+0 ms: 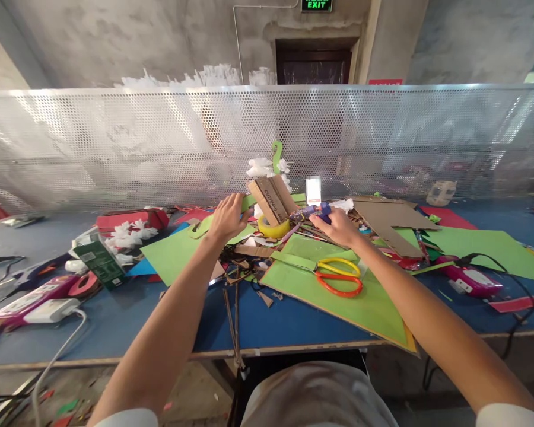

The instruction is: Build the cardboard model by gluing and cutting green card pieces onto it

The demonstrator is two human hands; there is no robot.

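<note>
Grips a dark-blue glue gun (310,212) in the right hand (339,226), with fingers wrapped round the handle, above the cluttered middle of a blue table (276,335). Points nozzle-first to the left, toward a printed cardboard piece (271,201), with the gun's long axis nearly level across the view. Hard to tell whether touching the cardboard at the tip or just short of it. Tilted, in the cardboard's case, with the long axis sloping from upper left down to lower right, ending at a yellow tape roll (273,228). Reaches forward with the left hand (228,217) over light-green paper, just left of the cardboard; cannot tell whether grasping anything with those fingers or only resting them.

Nearer the body, on a green board (300,287), scissors (319,268) with yellow and orange handles, blades aimed left. Strewn around with cardboard scraps and coloured sheets. Farther left, a green box (100,261) beside white tufts (131,234) and a magenta power strip (40,299). To the right, a brown cardboard sheet (389,219).

Beyond the table, a perforated metal screen (160,148); behind that, a rough grey wall (182,35), a dark doorway (314,68) and a lit green exit sign (317,5).
</note>
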